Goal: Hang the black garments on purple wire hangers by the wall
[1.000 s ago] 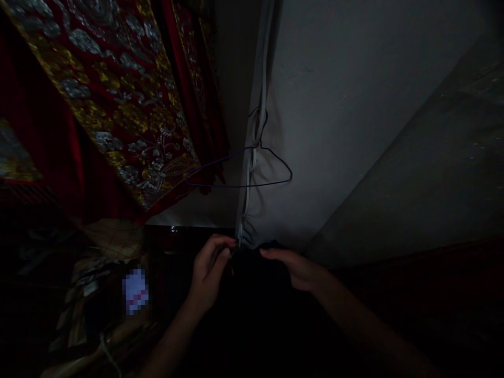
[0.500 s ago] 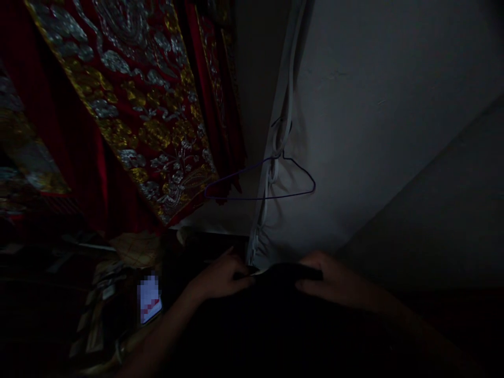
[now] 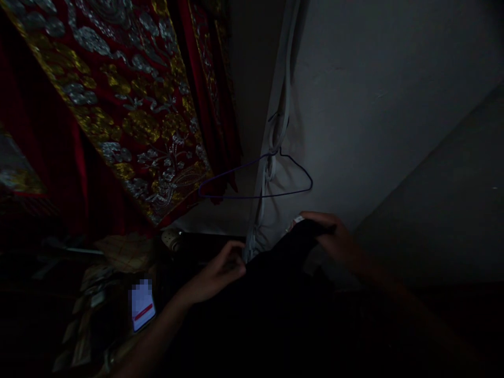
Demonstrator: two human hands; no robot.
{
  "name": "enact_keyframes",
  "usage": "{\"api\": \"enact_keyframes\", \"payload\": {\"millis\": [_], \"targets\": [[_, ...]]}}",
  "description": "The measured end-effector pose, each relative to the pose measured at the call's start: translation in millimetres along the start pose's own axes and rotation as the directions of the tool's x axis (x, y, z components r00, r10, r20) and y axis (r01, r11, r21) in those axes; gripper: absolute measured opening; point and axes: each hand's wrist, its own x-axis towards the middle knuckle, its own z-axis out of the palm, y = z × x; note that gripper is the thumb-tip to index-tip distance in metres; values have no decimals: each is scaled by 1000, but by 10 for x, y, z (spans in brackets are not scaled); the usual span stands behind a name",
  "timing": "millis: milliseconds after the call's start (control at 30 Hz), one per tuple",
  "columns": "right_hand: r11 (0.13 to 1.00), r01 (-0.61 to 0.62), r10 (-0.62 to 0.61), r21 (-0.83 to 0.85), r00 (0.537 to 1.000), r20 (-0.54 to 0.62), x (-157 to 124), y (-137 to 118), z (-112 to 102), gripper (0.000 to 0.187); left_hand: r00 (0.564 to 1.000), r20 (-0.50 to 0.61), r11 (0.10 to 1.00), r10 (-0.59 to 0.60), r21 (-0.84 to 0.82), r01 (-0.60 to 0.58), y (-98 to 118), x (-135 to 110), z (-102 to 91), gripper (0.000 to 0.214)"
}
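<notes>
The scene is very dim. Both of my hands grip a black garment that hangs down between them. My left hand pinches its left edge beside a white cord. My right hand is higher and closed over the garment's right corner, where a small white tag shows. An empty thin wire hanger hangs from the white cords just above my hands, against a pale wall.
Red hangings embroidered in gold and silver fill the upper left. A lit phone screen lies among papers and clutter at the lower left. A pale wall is ahead, and a dark slanted surface lies to the right.
My right hand has lifted its corner of the black garment up towards the hanger. My left hand stayed low at the cord, still holding the other edge.
</notes>
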Motion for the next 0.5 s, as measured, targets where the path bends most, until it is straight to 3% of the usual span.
{"api": "enact_keyframes", "payload": {"millis": [67,167,200,233,300,333,367,433,500], "targets": [[1000,-7,7,4,1000,13,55,-49,70,20,980,191,993,-56,109,36,24,22,40,66],[993,-41,44,-107,999,24,128,-107,42,15,885,419,951,-203,298,77,23,32,-2,56],[986,-60,64,-158,998,20,151,-109,-7,16,880,415,927,-233,368,72,28,24,-52,51],[975,-75,80,-208,997,14,172,-98,-70,20,904,356,899,-236,433,64,44,9,-121,46],[957,-70,95,-280,993,75,197,-52,-214,28,978,138,830,-154,555,53,127,-45,-296,42],[953,-54,107,-297,980,167,196,-32,-281,30,994,40,791,-103,608,58,195,-84,-391,40],[951,-40,130,-306,951,279,181,-26,-336,33,997,-19,753,-77,655,71,278,-129,-482,38],[941,-65,230,-333,845,483,98,-91,-400,43,994,-56,683,-94,723,105,462,-232,-634,33],[905,-138,359,-403,756,547,-58,-273,-402,46,986,-55,645,-160,750,147,616,-336,-732,28]]}}
